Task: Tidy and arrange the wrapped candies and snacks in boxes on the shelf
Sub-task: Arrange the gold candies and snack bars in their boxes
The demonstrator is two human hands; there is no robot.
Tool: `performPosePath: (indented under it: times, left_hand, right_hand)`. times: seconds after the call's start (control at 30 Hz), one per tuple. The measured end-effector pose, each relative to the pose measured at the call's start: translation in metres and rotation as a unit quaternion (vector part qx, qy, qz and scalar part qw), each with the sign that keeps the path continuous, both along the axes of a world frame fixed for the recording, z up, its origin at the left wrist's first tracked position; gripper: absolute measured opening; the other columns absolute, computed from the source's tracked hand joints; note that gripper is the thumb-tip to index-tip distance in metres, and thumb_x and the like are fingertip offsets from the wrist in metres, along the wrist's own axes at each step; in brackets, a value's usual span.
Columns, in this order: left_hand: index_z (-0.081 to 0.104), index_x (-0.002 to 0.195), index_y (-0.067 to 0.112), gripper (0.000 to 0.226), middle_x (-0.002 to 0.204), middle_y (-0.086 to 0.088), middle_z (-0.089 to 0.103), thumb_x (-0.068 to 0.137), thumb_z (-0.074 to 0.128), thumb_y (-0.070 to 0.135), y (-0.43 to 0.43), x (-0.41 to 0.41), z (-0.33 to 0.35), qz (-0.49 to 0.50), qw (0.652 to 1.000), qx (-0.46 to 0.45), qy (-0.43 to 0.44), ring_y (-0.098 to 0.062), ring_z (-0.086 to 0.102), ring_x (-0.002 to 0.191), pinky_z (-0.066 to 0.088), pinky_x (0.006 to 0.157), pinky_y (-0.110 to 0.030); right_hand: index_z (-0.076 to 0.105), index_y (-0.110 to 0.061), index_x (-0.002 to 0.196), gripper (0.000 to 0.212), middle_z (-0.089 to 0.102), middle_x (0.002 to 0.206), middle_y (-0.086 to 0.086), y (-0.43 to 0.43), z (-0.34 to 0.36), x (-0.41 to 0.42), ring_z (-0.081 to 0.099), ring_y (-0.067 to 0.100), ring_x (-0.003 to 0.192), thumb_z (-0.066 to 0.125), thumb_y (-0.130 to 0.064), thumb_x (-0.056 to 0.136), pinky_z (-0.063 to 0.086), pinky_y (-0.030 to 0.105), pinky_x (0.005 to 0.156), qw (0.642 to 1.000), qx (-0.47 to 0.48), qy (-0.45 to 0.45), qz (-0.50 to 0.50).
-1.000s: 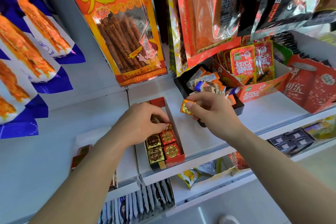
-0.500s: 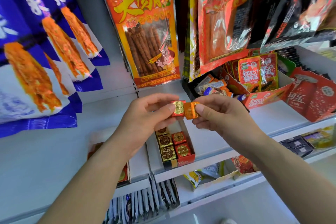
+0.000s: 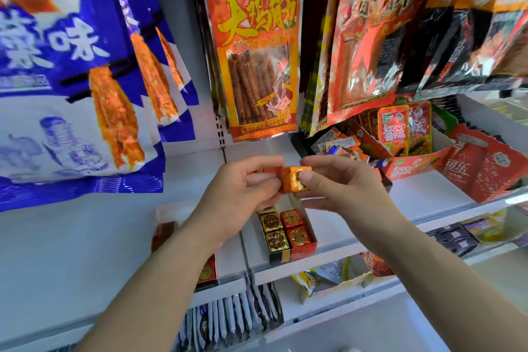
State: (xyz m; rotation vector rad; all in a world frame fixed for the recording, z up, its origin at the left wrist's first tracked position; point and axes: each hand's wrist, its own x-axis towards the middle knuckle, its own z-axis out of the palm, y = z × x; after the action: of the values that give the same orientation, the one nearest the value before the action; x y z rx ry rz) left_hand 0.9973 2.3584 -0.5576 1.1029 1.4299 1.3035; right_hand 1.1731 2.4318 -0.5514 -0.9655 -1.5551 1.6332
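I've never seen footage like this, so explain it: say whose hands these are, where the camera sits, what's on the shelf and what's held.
No machine here: a person's two bare hands, filmed by one wide-angle camera worn on their head, looking forward and down. The left hand pinches a mostly hidden red candy; the right hand pinches an orange candy against it. Below them, on the white shelf, a narrow box holds gold and red foil candies. Snack bags hang above.
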Motion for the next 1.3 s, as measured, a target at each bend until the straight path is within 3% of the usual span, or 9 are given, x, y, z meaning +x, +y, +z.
performPosePath:
  times: [0.13,0.23,0.37,0.43,0.57,0.7,0.87,1.1,1.3]
  left_hand:
    - [0.068,0.115,0.032,0.032,0.098,0.002,0.077,0.099,0.055,0.008,0.003,-0.008,-0.008,0.002,0.997,-0.002,0.074,-0.011,0.072,0.094,0.060,0.078,-0.029]
    - [0.063,0.113,0.043,0.034,0.105,0.010,0.073,0.101,0.052,0.013,0.004,-0.015,-0.009,-0.013,0.992,-0.009,0.124,-0.004,0.068,0.099,0.058,0.078,-0.024]
    - [0.058,0.128,0.038,0.033,0.120,0.021,0.063,0.100,0.055,0.021,0.005,-0.027,-0.024,0.000,0.964,-0.036,0.264,0.001,0.058,0.110,0.044,0.085,-0.015]
    - [0.056,0.133,0.037,0.036,0.125,0.017,0.059,0.099,0.057,0.027,0.005,-0.032,-0.035,-0.002,0.928,-0.054,0.368,-0.005,0.051,0.118,0.041,0.094,-0.023]
    - [0.052,0.138,0.035,0.039,0.147,0.017,0.043,0.099,0.053,0.035,0.009,-0.032,-0.049,-0.050,0.890,-0.081,0.446,-0.014,0.034,0.131,0.028,0.101,-0.029]
    - [0.051,0.138,0.038,0.039,0.150,0.019,0.038,0.099,0.052,0.039,0.010,-0.036,-0.053,-0.059,0.882,-0.088,0.459,-0.014,0.031,0.133,0.026,0.099,-0.028]
    - [0.052,0.137,0.040,0.039,0.149,0.021,0.038,0.098,0.054,0.041,0.010,-0.038,-0.054,-0.059,0.882,-0.086,0.460,-0.013,0.032,0.133,0.029,0.102,-0.031]
    - [0.053,0.134,0.041,0.037,0.146,0.022,0.039,0.097,0.055,0.041,0.012,-0.038,-0.057,-0.056,0.888,-0.075,0.450,-0.009,0.033,0.133,0.029,0.102,-0.029]
    - [0.059,0.128,0.039,0.032,0.141,0.023,0.045,0.096,0.055,0.042,0.015,-0.035,-0.056,-0.028,0.880,-0.064,0.470,-0.008,0.033,0.127,0.030,0.095,-0.027]
  right_hand:
    - [0.070,-0.011,0.106,0.048,0.072,0.099,0.020,0.009,-0.008,-0.012,0.073,0.028,0.090,0.080,-0.030,0.063,0.060,0.034,0.073,0.999,-0.030,0.024,0.001]
    - [0.070,-0.010,0.104,0.042,0.073,0.089,0.010,0.019,-0.015,-0.019,0.071,0.022,0.084,0.080,-0.025,0.066,0.059,0.033,0.074,0.999,-0.035,0.027,0.021]
    - [0.070,-0.015,0.100,0.031,0.072,0.084,0.003,0.039,-0.025,-0.023,0.067,0.008,0.073,0.085,-0.024,0.074,0.056,0.027,0.070,0.992,0.055,-0.113,0.013]
    - [0.070,-0.019,0.095,0.030,0.072,0.086,0.001,0.049,-0.033,-0.024,0.063,0.002,0.068,0.087,-0.029,0.073,0.052,0.025,0.066,0.974,0.112,-0.194,0.018]
    - [0.069,-0.026,0.095,0.034,0.070,0.087,-0.005,0.060,-0.040,-0.029,0.066,0.002,0.066,0.088,-0.038,0.069,0.051,0.023,0.060,0.941,0.195,-0.263,0.087]
    - [0.067,-0.029,0.098,0.041,0.070,0.087,-0.010,0.070,-0.034,-0.033,0.067,0.004,0.079,0.088,-0.042,0.067,0.056,0.024,0.066,0.885,0.286,-0.314,0.190]
    - [0.065,-0.029,0.106,0.044,0.071,0.094,-0.009,0.088,-0.020,-0.043,0.067,0.003,0.084,0.088,-0.038,0.070,0.056,0.021,0.073,0.844,0.288,-0.356,0.280]
    - [0.067,-0.031,0.112,0.026,0.070,0.104,-0.018,0.093,-0.021,-0.048,0.065,-0.004,0.089,0.074,-0.025,0.087,0.052,0.019,0.082,0.764,0.343,-0.426,0.342]
    - [0.071,-0.027,0.106,0.018,0.070,0.098,-0.017,0.090,-0.036,-0.037,0.063,-0.005,0.084,0.072,-0.026,0.088,0.053,0.017,0.077,0.787,0.407,-0.378,0.269]
